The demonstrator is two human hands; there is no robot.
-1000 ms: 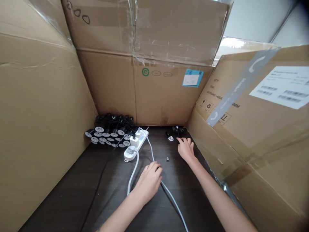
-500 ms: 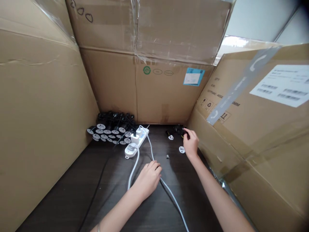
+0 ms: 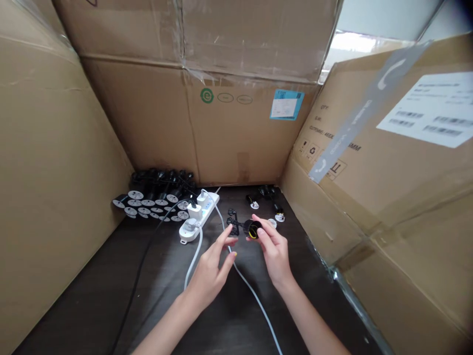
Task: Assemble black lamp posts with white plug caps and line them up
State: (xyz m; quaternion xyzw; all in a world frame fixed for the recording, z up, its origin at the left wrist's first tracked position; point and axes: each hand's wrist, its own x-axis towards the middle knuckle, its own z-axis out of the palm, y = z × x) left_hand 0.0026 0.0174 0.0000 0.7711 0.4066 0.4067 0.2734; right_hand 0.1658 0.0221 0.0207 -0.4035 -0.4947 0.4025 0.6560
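My right hand [image 3: 275, 250] pinches a small black part with a yellow ring [image 3: 252, 229] and holds it above the dark table [image 3: 111, 291]. A short black stem with a bracket end [image 3: 232, 220] sticks out to its left. My left hand [image 3: 212, 264] hovers just left of the part, fingers spread and empty, fingertips close to the stem. A white cable [image 3: 244, 286] runs under both hands toward the front edge. Behind the hands lie a few more small black parts with white discs [image 3: 254, 203].
A white power strip [image 3: 197, 219] with plugs sits at the back middle. Several black parts with white round faces [image 3: 151, 199] are piled at the back left. Cardboard boxes [image 3: 236, 98] wall the table at the left, back and right. A black cable [image 3: 136, 281] runs forward.
My right hand picked up a black part from the back right and brought it toward the middle. My left hand rose off the white cable and opened beside it. The view tilted down.
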